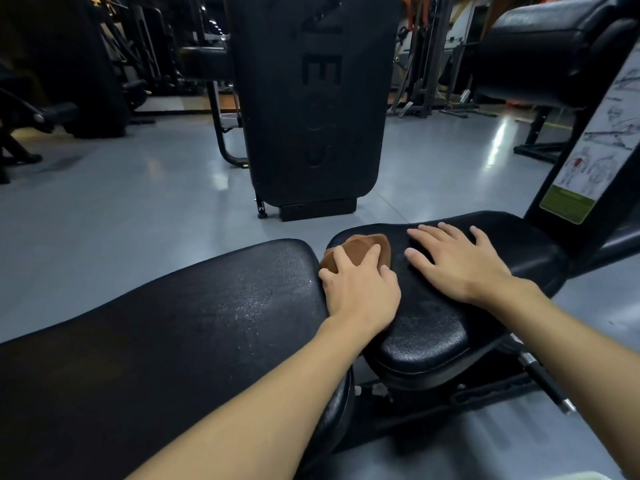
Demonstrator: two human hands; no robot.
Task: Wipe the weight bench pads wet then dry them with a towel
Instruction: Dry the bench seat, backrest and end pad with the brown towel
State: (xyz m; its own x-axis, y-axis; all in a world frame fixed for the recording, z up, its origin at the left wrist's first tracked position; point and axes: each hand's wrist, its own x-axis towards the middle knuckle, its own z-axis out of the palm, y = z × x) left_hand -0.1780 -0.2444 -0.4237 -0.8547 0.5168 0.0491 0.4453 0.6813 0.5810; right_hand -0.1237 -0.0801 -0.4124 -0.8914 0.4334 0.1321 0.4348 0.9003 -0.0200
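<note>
A black weight bench fills the lower view: a long back pad (180, 327) on the left and a smaller seat pad (426, 327) on the right. The back pad's surface near the gap shows a wet sheen. A bunched brown cloth (367, 245) lies at the seat pad's far left edge. My left hand (360, 289) grips the cloth, fingers curled over it. My right hand (457, 261) rests flat on the seat pad with fingers spread, holding nothing.
A tall black upright pad of another machine (311, 98) stands just beyond the bench. On the right are a frame with an exercise chart (602, 140) and a raised black pad (554, 39). More gym equipment (52, 81) lines the far left, on a grey floor (121, 202).
</note>
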